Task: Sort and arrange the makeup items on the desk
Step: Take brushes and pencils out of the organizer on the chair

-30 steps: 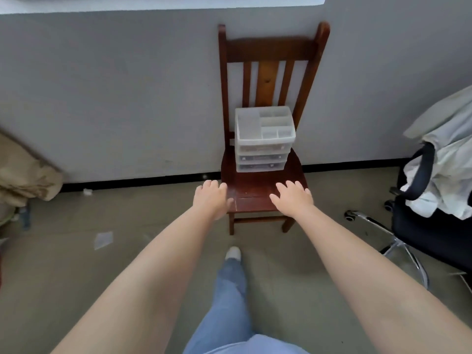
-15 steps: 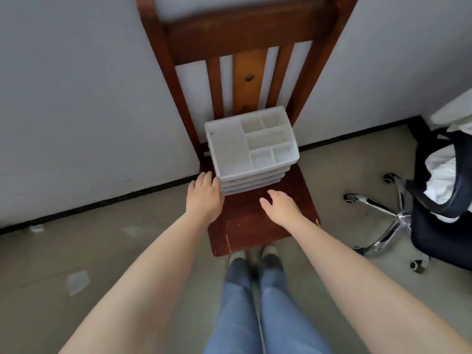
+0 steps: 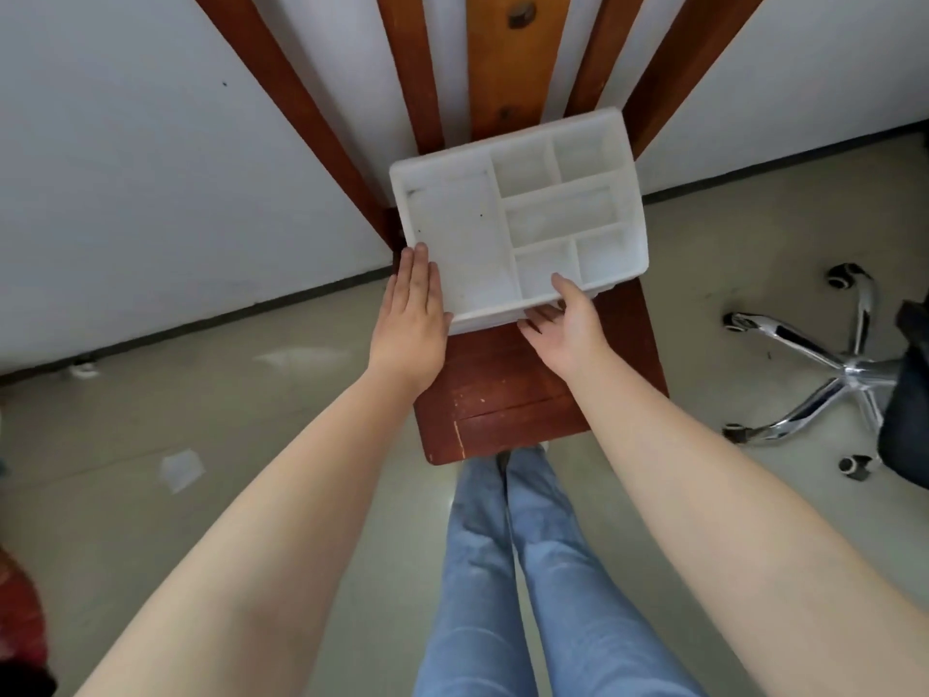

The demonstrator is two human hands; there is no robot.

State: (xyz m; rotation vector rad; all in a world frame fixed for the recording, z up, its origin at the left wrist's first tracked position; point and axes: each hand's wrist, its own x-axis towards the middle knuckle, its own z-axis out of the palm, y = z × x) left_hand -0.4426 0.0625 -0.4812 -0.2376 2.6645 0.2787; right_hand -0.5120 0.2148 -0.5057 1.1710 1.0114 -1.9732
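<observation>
a dark red-brown wooden slat-back chair [image 3: 513, 394] stands against a white wall. on its seat sits a white plastic compartmented organiser box [image 3: 518, 218]. the left hand [image 3: 409, 314] lies flat, fingers straight, against its left side; the right hand [image 3: 565, 327] grips its front edge, thumb on top.

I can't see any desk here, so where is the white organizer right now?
The white organizer sits on the wooden chair seat against the backrest, centre of the head view, left hand and right hand at its near edge.

One head-worn camera looks steeply down, close over a wooden chair [image 3: 507, 389] against the wall.
</observation>
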